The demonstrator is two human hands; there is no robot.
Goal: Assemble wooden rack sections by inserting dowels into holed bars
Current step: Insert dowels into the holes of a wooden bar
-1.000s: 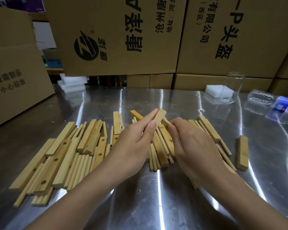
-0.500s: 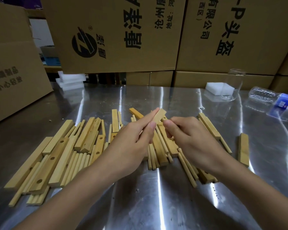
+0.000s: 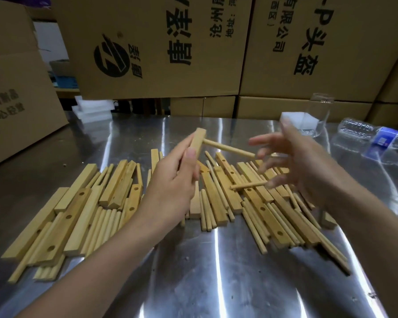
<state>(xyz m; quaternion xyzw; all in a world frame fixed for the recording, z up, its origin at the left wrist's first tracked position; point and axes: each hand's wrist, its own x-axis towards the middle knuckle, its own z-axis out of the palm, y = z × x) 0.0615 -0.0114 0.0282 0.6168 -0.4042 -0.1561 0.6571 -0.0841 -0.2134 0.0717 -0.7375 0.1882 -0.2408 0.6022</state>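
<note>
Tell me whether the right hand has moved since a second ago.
Yes: the right hand rose off the wood pile toward the glass behind.

Two hands in shot, left hand (image 3: 170, 187) and right hand (image 3: 308, 161), and one bar (image 3: 198, 142) raised with one dowel (image 3: 230, 149) stuck in it. Down on the one steel table (image 3: 216, 283), loose bars (image 3: 75, 199) and loose dowels (image 3: 106, 223) by the dozen, too overlapped to tally. One glass (image 3: 319, 115), one plastic bottle (image 3: 372, 143), one foam block (image 3: 292, 120) far right, a foam stack (image 3: 92, 110) far left, three big printed cartons (image 3: 147, 42)
</note>
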